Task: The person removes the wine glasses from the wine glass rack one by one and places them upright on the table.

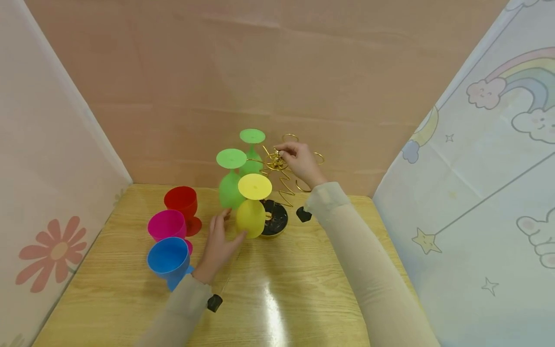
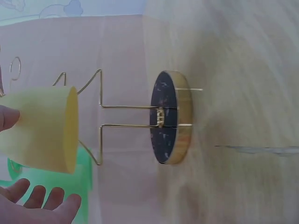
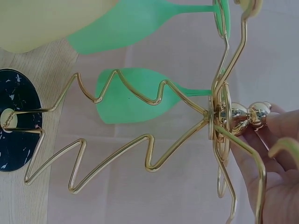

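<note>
A gold wire glass rack stands on a round black base. At its top, my right hand pinches the gold knob between thumb and fingers. A yellow goblet hangs upside down at the rack's front left. Beside its bowl is my left hand, fingers spread and thumb at the bowl's side; the left wrist view shows the fingers apart from it. Behind it hang two upside-down green goblets is the lower one in the right wrist view.
Red, magenta and blue goblets stand upright in a row on the left of the wooden table. Small black pieces lie right of the base and by the left wrist. A wall closes off the back.
</note>
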A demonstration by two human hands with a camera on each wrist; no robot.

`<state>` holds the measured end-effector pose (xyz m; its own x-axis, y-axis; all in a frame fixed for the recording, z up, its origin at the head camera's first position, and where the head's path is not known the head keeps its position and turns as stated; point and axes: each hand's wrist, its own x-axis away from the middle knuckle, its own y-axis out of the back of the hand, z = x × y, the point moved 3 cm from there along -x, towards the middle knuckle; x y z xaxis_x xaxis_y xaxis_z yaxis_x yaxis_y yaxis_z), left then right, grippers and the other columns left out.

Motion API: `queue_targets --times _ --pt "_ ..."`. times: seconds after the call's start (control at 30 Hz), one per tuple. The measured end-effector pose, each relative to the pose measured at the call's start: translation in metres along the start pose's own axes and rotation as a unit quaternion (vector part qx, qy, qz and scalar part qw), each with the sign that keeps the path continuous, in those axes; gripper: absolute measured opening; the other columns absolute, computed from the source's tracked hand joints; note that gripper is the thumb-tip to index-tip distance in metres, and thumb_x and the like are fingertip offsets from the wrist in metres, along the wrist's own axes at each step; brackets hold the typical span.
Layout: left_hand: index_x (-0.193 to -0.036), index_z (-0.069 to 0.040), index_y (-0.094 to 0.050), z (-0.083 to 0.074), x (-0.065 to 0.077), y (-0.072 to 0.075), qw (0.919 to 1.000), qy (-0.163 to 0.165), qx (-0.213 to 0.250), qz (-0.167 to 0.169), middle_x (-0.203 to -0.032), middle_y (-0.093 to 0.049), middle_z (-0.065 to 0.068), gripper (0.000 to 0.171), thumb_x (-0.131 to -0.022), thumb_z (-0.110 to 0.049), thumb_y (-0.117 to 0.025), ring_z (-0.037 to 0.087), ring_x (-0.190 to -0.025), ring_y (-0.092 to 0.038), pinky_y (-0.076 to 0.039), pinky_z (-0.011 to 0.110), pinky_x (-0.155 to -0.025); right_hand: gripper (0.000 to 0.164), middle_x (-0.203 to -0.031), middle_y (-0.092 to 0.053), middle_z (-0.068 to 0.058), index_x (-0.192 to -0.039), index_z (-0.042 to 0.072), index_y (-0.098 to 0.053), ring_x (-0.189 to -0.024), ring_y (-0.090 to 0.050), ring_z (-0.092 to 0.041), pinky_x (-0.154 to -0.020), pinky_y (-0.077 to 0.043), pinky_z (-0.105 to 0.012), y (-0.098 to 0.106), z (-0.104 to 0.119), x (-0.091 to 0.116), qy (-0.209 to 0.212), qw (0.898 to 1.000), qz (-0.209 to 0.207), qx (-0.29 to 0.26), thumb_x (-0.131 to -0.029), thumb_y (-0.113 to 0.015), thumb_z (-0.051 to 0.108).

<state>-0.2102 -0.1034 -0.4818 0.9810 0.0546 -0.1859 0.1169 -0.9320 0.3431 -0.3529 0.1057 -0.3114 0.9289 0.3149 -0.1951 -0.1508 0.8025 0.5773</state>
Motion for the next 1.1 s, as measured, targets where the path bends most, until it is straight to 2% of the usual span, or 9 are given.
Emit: queue_targets --times 0.23,0.43,0.6,0.77,1.1 --pt "-0.153 -0.003 -0.033 -0.01 -0.017 -0.004 0.9998 -0.006 -0.018 0.007 -0.146 -0.038 0.022 0.089 -0.084 -0.024 -0.084 0.042 -0.134 -0.041 -0.042 0.059 -0.107 0.028 -0.128 -0.066 -0.015 -0.128 0.003 -0.068 -0.109 -0.064 -0.026 -0.091 -0.052 -0.038 -0.001 0.0 0.0 0.002 1.0 -0.002 -0.012 -0.105 -0.052 0.006" --pt "-0.153 0.0 -0.032 -0.017 -0.023 -0.008 0.9995 -0.019 -0.007 0.025 -0.148 -0.037 0.023 0.092 -0.082 -0.024 -0.085 0.041 -0.134 -0.042 -0.04 0.06 -0.109 0.028 -0.129 -0.065 -0.017 -0.129 0.004 -0.067 -0.107 -0.064 -0.025 -0.084 -0.05 -0.036 -0.001 0.0 -0.001 0.001 1.0 -0.003 -0.011 -0.105 -0.053 0.007" --pt "-0.154 -0.002 -0.031 -0.017 -0.027 -0.011 0.9991 -0.019 -0.011 0.036 -0.148 -0.037 0.022 0.093 -0.081 -0.023 -0.086 0.038 -0.133 -0.043 -0.037 0.06 -0.111 0.028 -0.126 -0.067 -0.017 -0.129 0.003 -0.068 -0.105 -0.064 -0.025 -0.086 -0.05 -0.036 -0.001 -0.001 -0.002 0.006 1.0 -0.009 -0.008 -0.105 -0.053 0.006" --pt "-0.153 -0.004 -0.032 -0.016 -0.03 -0.014 0.9986 -0.029 -0.025 0.035 -0.145 -0.04 0.023 0.094 -0.08 -0.022 -0.087 0.038 -0.127 -0.046 -0.04 0.06 -0.107 0.028 -0.125 -0.068 -0.015 -0.129 0.003 -0.068 -0.105 -0.065 -0.025 -0.09 -0.052 -0.038 -0.002 -0.001 -0.001 0.008 1.0 -0.011 -0.013 -0.105 -0.054 0.006" --pt "-0.15 -0.004 -0.038 -0.013 -0.034 -0.018 0.9985 -0.043 -0.013 0.033 -0.142 -0.044 0.022 0.09 -0.077 -0.018 -0.088 0.039 -0.124 -0.049 -0.041 0.059 -0.105 0.027 -0.127 -0.066 -0.016 -0.128 0.003 -0.068 -0.105 -0.065 -0.025 -0.089 -0.053 -0.038 -0.002 -0.003 0.0 0.008 1.0 -0.012 -0.017 -0.105 -0.054 0.006"
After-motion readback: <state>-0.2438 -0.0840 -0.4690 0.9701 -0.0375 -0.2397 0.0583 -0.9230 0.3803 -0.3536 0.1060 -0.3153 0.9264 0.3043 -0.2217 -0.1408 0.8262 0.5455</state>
